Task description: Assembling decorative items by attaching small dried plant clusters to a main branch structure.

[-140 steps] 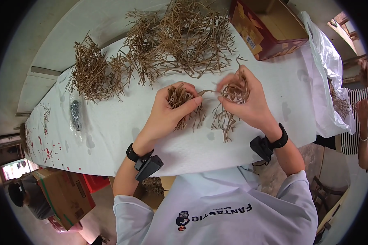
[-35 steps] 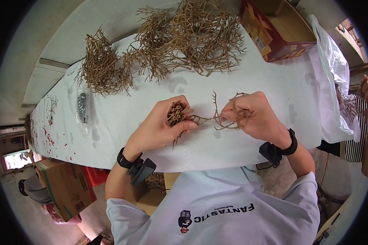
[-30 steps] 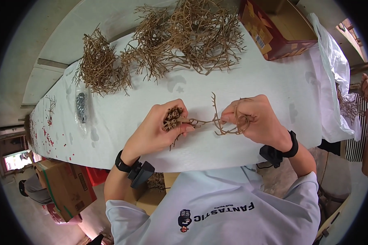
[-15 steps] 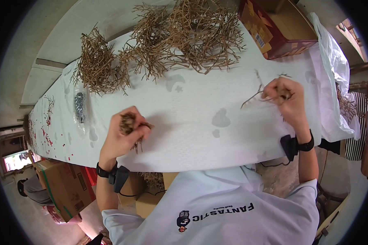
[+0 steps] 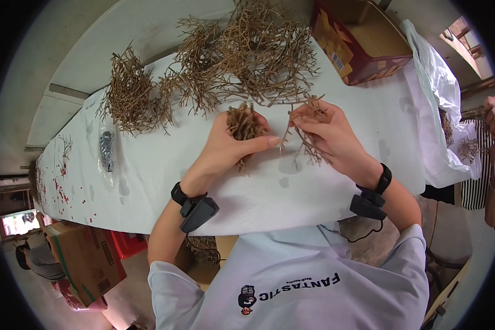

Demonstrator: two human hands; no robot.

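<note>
My left hand (image 5: pixel 225 144) is wrapped round a tight bunch of dry brown twigs (image 5: pixel 243 125), its thumb stretched toward the right. Close by on the right, my right hand (image 5: pixel 333 137) pinches a few thin branching twigs (image 5: pixel 309 144), whose ends hang below the fingers. A small gap separates the two hands over the white-covered table (image 5: pixel 258 203). Beyond them spreads a big tangled heap of the same brown twigs (image 5: pixel 258 55), with a smaller heap (image 5: pixel 129 93) to its left.
An open red-brown cardboard box (image 5: pixel 363 49) stands at the far right beside a white plastic bag (image 5: pixel 440 99). To the left lie a clear bag of dark pieces (image 5: pixel 106 148) and scattered red beads (image 5: pixel 63 190). Other people are at both sides, near a brown carton (image 5: pixel 85 261) on the left.
Both hands have come together over the middle of the table. My left hand moved right and away from me with its bunch; my right hand moved left, still holding twigs.
</note>
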